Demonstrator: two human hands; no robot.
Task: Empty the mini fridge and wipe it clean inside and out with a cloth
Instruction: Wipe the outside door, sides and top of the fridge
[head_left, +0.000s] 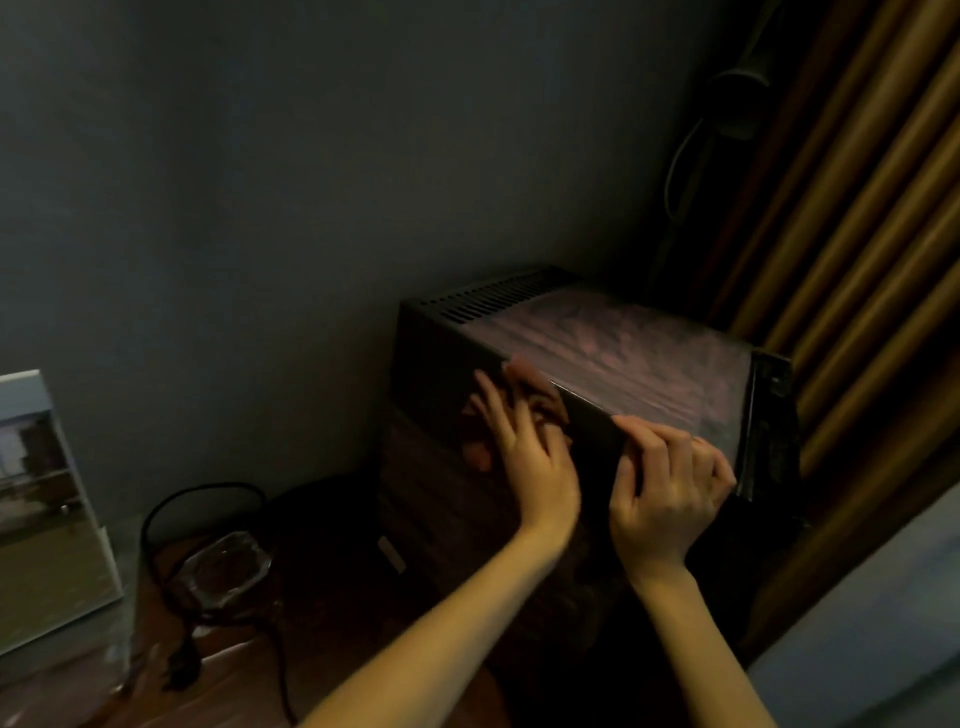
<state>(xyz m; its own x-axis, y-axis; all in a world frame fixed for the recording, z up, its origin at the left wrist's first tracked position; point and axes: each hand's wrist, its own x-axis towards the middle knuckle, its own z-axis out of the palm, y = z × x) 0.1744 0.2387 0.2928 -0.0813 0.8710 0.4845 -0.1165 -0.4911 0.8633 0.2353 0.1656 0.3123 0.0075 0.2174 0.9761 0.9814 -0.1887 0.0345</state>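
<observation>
One mini fridge (597, 353) stands at the far right end of the tabletop (234, 675), pushed into the corner between the grey wall (311, 208) and the gold pleated curtain (857, 234). It is a dark, boxy unit. Its flat top is glossy and carries a blurred pinkish sheen, and a row of narrow vent slots (488, 299) runs along the top's rear edge by the wall. The near face is dark and shiny enough to mirror fingers, and it has a small pale label (392, 553) low down. The base is lost in shadow.

The left hand (524, 452) lies open against that near face, fingers spread and flat on it just below the top edge. The right hand (670, 483) grips the fridge's top edge beside it, fingers curled over onto the top and thumb on the face below.

Further left on the reddish-brown tabletop, a black cable (208, 487) loops around a clear glass dish (223, 566). At the left edge a white-framed picture (47, 519) leans upright.
</observation>
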